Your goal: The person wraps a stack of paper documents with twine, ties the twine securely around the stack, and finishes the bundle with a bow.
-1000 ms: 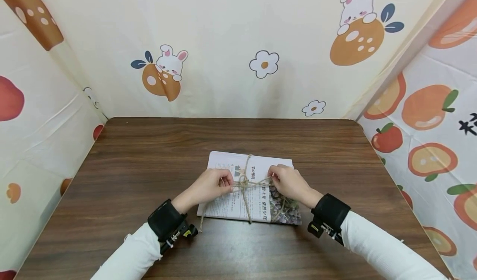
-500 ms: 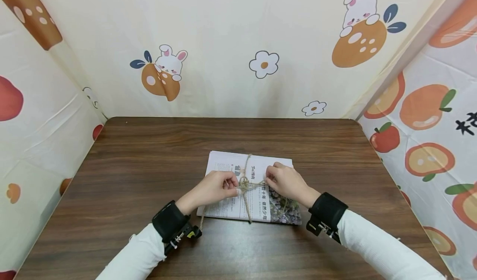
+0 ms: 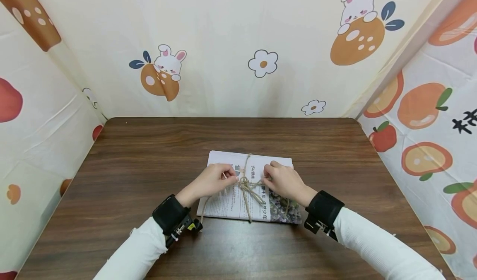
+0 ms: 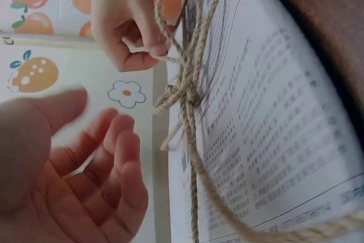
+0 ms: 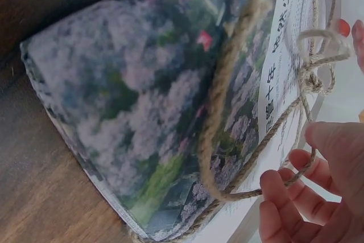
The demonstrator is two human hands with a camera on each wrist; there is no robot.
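A folded newspaper bundle [image 3: 231, 209] lies on the table, with jute twine [image 4: 193, 183] crossed around it and a knotted bow [image 4: 187, 92] on top. My right hand [image 3: 285, 182] pinches a strand of the twine [image 5: 304, 169] between thumb and fingers, right of the knot. Left of the knot, my left hand [image 3: 214, 179] hovers over the paper; its thumb [image 4: 65, 109] stands apart from its loosely bent fingers [image 4: 128, 163], with no twine between them. A loop [image 4: 165, 4] stands up beside the knot, and a loose twine tail [image 5: 219, 95] curves over the flower photo.
The bundle rests mid-table on a dark wooden tabletop [image 3: 160, 147]. A printed cloth [image 3: 223, 31] with rabbits and flowers rises behind the table's far edge, and fruit-patterned cloth [image 3: 428, 135] hangs at the right. Each wrist wears a black band with a camera [image 3: 171, 213].
My left hand came in toward the knot, let go of the twine and lifted slightly. A twine loop now lies across the print in front of the knot. My right hand shifted slightly left.
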